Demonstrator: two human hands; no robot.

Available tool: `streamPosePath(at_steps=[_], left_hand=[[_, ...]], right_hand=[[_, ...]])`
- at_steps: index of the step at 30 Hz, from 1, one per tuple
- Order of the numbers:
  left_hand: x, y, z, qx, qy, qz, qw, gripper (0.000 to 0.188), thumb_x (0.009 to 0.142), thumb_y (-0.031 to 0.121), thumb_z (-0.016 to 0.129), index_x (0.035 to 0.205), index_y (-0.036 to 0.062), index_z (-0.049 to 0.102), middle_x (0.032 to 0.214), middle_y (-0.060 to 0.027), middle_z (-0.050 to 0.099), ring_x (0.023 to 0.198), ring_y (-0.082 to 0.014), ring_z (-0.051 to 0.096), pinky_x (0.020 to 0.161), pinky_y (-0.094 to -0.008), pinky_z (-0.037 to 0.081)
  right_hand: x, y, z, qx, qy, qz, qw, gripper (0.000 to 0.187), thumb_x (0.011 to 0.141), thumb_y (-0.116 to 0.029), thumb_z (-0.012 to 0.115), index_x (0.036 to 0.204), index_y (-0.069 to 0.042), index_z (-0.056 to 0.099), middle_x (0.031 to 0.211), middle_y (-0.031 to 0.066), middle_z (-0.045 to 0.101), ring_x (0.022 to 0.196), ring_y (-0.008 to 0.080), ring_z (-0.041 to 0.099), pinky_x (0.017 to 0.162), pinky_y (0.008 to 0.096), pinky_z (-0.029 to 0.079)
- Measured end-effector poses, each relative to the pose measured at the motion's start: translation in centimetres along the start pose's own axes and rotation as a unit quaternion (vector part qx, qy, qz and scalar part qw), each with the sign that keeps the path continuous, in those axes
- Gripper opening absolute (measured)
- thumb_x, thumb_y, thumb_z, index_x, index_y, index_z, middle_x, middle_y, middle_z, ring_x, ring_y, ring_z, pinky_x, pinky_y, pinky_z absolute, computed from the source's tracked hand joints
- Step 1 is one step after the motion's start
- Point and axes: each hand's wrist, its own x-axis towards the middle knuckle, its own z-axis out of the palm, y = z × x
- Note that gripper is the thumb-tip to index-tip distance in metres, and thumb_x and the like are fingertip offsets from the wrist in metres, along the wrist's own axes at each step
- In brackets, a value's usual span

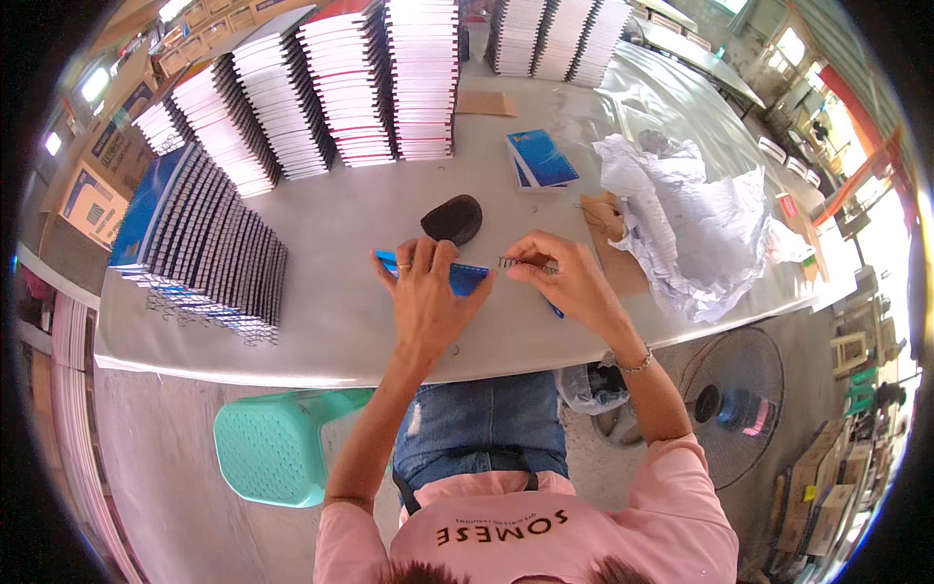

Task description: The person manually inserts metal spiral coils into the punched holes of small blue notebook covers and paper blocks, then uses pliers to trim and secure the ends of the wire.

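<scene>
My left hand (428, 292) lies flat on a small blue notebook (465, 278) at the near edge of the grey table (331, 224), pressing it down. My right hand (566, 275) pinches a dark wire spiral binding (514, 261) at the notebook's right edge, fingers closed on it. A dark oval pad (452, 218) sits just beyond my left hand. A short pile of blue notebooks (541, 159) rests farther back to the right.
Tall stacks of spiral notebooks (331, 88) fill the table's back and a leaning stack (199, 243) stands at left. Crumpled white paper (696, 224) and brown cardboard (611, 243) lie at right. A teal plastic stool (277, 443) and a floor fan (730, 399) stand below.
</scene>
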Motion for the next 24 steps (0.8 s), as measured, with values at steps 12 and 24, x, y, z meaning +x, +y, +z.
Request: streamPosePath(at_steps=[12, 24], left_hand=[[0.1, -0.1, 0.0, 0.009, 0.026, 0.021, 0.999, 0.041, 0.067, 0.039, 0.08, 0.091, 0.0131, 0.06, 0.094, -0.0041, 0.055, 0.104, -0.0279, 0.05, 0.097, -0.0562, 0.026], [0.4, 0.1, -0.7, 0.011, -0.018, 0.005, 1.0, 0.036, 0.068, 0.039, 0.08, 0.088, 0.0152, 0.062, 0.093, -0.0008, 0.056, 0.106, -0.0263, 0.05, 0.097, -0.0582, 0.026]], right_hand=[[0.3, 0.9, 2.4, -0.047, 0.049, -0.082, 0.994, 0.015, 0.088, -0.004, 0.065, 0.102, 0.003, 0.063, 0.09, 0.0134, 0.067, 0.081, 0.021, 0.064, 0.075, 0.0321, 0.05], [-0.3, 1.0, 2.4, 0.011, 0.007, -0.026, 1.0, 0.017, 0.087, -0.005, 0.064, 0.103, 0.001, 0.062, 0.095, 0.0176, 0.068, 0.089, 0.0274, 0.068, 0.076, 0.0352, 0.051]])
